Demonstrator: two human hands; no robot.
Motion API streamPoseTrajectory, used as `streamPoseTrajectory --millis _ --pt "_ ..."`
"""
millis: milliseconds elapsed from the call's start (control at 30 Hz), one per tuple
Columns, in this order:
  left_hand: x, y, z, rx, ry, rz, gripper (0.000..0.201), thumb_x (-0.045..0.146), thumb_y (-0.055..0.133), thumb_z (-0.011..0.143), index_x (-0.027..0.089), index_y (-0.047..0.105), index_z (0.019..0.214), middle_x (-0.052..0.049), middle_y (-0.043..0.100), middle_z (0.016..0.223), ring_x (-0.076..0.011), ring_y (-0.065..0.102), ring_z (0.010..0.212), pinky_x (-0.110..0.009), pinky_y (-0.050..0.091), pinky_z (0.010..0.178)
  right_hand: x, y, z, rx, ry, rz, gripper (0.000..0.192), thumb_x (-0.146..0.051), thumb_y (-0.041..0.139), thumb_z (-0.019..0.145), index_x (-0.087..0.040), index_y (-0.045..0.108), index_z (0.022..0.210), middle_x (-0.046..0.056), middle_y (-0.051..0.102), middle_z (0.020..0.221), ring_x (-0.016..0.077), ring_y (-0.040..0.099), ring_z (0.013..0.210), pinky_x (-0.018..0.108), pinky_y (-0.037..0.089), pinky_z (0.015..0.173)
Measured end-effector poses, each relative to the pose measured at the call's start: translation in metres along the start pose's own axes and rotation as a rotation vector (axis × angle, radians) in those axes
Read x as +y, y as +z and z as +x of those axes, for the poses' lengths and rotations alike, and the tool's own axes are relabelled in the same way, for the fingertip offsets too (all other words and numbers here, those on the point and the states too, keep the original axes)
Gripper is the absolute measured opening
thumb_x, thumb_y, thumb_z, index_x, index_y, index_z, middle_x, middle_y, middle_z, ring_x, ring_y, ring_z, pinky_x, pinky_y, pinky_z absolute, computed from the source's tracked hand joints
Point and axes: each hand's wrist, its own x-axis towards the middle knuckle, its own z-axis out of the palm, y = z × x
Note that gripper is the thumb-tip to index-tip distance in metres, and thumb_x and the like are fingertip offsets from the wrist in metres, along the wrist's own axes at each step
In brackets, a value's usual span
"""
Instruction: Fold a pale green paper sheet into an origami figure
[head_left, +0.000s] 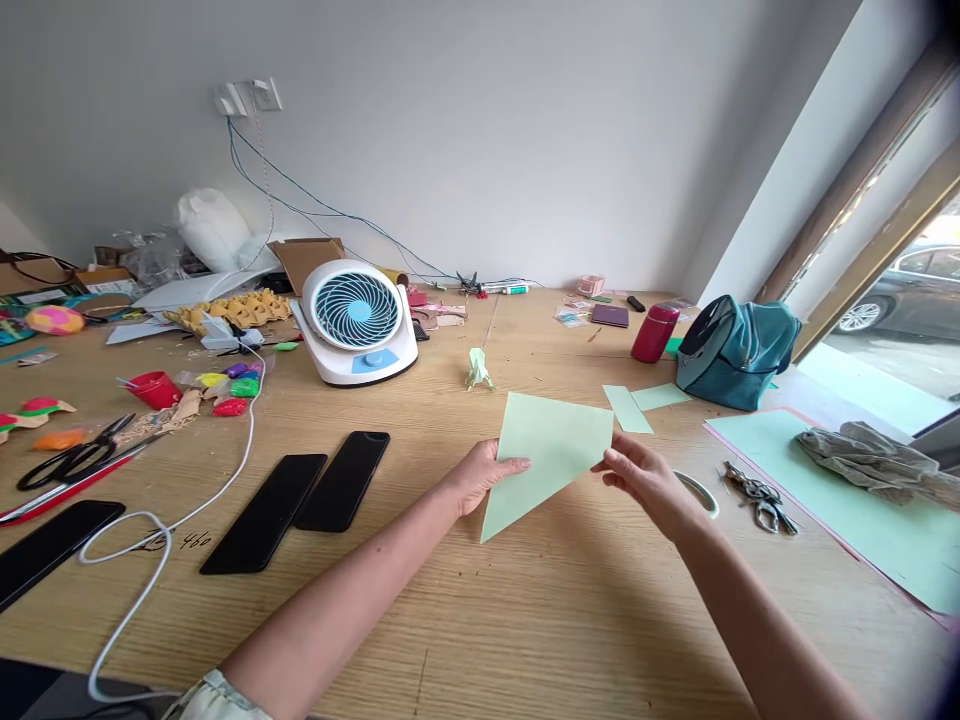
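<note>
Both hands (pixel 478 478) (pixel 646 480) in pinch grip on green paper (pixel 556 445), long axis diagonal, sharp tip nearward

The single head-worn camera looks from above the near side of the wooden table (pixel 525 640), facing forward and down, close over its front and reaching the wall (pixel 480 150) behind it.

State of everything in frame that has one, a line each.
Held paper: in both hands, fold state unclear
Left hand: gripping its left edge, thumb on top
Right hand: pinching its right edge
Phones: three, screens dark
Fan: standing, on or off unclear
Plugs: in wall socket
Flask: standing
Bag: standing, zip state unclear
Keys: bunched, lying down
</note>
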Motion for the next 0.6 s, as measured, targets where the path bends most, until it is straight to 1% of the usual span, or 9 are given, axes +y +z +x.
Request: streamPoseTrajectory --millis 33,67,100,133,167,267,333,500,600 --pt "-0.003 -0.001 0.001 -0.012 0.002 -0.007 0.054 0.037 0.09 0.059 0.012 0.073 0.105 -0.015 0.073 0.111 -0.0278 0.069 0.101 -0.037 0.051 0.09 0.006 0.004 0.001 0.0 0.041 0.006 0.047 -0.058 0.071 0.077 -0.018 0.07 0.102 0.007 0.07 0.088 0.0183 0.063 0.079 0.029 0.048 0.069" --pt "-0.006 -0.001 0.002 -0.019 0.0 -0.009 0.054 0.037 0.089 0.06 0.012 0.073 0.105 -0.015 0.073 0.111 -0.0275 0.069 0.1 -0.037 0.051 0.089 0.012 0.009 0.002 0.01 0.077 0.014 0.044 -0.059 0.075 0.073 -0.017 0.07 0.087 0.005 0.068 0.076 0.0158 0.059 0.069 0.028 0.046 0.064" --pt "-0.009 -0.001 0.003 -0.017 -0.006 -0.007 0.054 0.037 0.089 0.06 0.012 0.072 0.105 -0.015 0.073 0.11 -0.0271 0.069 0.099 -0.037 0.052 0.088 0.017 0.014 0.003 0.022 0.103 0.024 0.044 -0.06 0.077 0.069 -0.017 0.066 0.075 0.003 0.065 0.067 0.0141 0.055 0.062 0.028 0.043 0.06" --pt "-0.011 -0.001 0.003 -0.006 -0.014 -0.002 0.054 0.037 0.09 0.06 0.012 0.073 0.104 -0.015 0.074 0.108 -0.0266 0.07 0.096 -0.036 0.052 0.087 0.022 0.018 0.004 0.032 0.122 0.034 0.046 -0.061 0.079 0.065 -0.017 0.062 0.067 0.002 0.061 0.061 0.0132 0.052 0.058 0.028 0.041 0.058" --pt "-0.013 -0.001 0.004 0.014 -0.023 0.005 0.054 0.038 0.09 0.059 0.012 0.073 0.103 -0.015 0.074 0.106 -0.0262 0.07 0.094 -0.036 0.053 0.085 0.025 0.022 0.004 0.041 0.136 0.043 0.048 -0.061 0.08 0.063 -0.018 0.059 0.063 0.001 0.059 0.058 0.0127 0.049 0.055 0.028 0.04 0.056" --pt "-0.018 -0.001 0.004 0.094 -0.041 0.035 0.054 0.039 0.091 0.056 0.011 0.073 0.099 -0.015 0.075 0.103 -0.0258 0.071 0.088 -0.035 0.054 0.079 0.033 0.029 0.005 0.048 0.167 0.058 0.049 -0.062 0.081 0.059 -0.019 0.058 0.064 -0.001 0.058 0.056 0.0126 0.048 0.054 0.027 0.036 0.053" --pt "-0.021 0.0 0.005 0.133 -0.05 0.052 0.056 0.04 0.092 0.054 0.011 0.073 0.098 -0.015 0.075 0.103 -0.0261 0.071 0.086 -0.035 0.054 0.077 0.036 0.03 0.004 0.051 0.18 0.069 0.048 -0.061 0.082 0.059 -0.019 0.06 0.065 -0.002 0.058 0.056 0.0123 0.049 0.054 0.027 0.037 0.053" --pt "-0.025 0.0 0.006 0.136 -0.031 0.049 0.057 0.042 0.091 0.055 0.011 0.072 0.099 -0.015 0.074 0.104 -0.0247 0.07 0.086 -0.034 0.054 0.076 0.044 0.029 0.001 0.069 0.198 0.048 0.047 -0.061 0.081 0.062 -0.018 0.063 0.066 0.001 0.063 0.059 0.0138 0.053 0.056 0.028 0.041 0.057" --pt "-0.024 0.0 0.006 0.172 -0.023 0.05 0.053 0.048 0.088 0.057 0.011 0.072 0.091 -0.011 0.074 0.091 -0.0193 0.067 0.073 -0.029 0.052 0.067 0.046 0.027 0.0 0.072 0.205 0.037 0.049 -0.064 0.078 0.064 -0.017 0.065 0.063 0.003 0.066 0.061 0.0158 0.056 0.059 0.029 0.045 0.061"
